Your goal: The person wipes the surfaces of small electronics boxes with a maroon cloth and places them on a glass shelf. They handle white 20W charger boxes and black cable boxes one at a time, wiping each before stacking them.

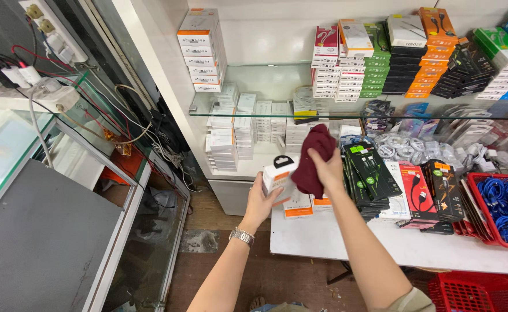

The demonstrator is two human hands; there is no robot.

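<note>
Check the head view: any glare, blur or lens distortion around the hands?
Head view: even bright light, soft shadows. Both hands, left hand on the white box, right hand gripping the maroon cloth, look sharp. Reflections wash the glass shelf; wide-angle bending shows at the glass counter.

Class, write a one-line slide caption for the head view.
Left hand holds a small white box while right hand presses a maroon cloth against it.
</note>
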